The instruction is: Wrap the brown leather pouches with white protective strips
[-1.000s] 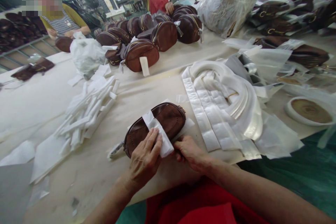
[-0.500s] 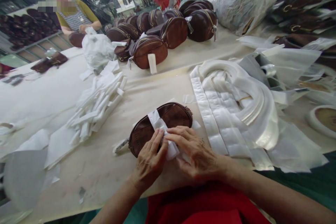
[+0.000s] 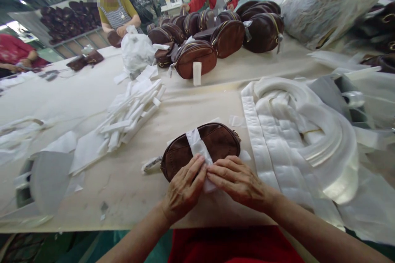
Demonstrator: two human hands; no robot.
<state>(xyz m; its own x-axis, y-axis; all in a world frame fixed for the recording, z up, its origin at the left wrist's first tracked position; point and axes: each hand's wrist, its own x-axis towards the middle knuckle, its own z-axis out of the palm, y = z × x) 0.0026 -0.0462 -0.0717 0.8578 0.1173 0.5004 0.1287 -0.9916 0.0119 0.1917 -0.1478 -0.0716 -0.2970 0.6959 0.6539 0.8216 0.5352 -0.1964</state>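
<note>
A small dark brown zipped pouch lies tilted on the table in front of me, a white strip banded across its middle. My left hand is closed on the strip at the pouch's near edge, fingers long and pressed together. From the right, my right hand meets it there, its fingertips gripping the same strip. Both thumbs are mostly hidden. The loose end of the strip hangs below the fingertips. A wrapped zip pull sticks out at the pouch's left end.
Left of the pouch lies a pile of folded white strips; coiled white plastic sleeves spread at right. Grey tape dispensers stand at either side. Several brown bags sit behind. Co-workers stand across the table.
The view has swung left and tilted, so the scene sits farther right. My right hand has flattened, its fingertips now closer to my left ones on the strip.
</note>
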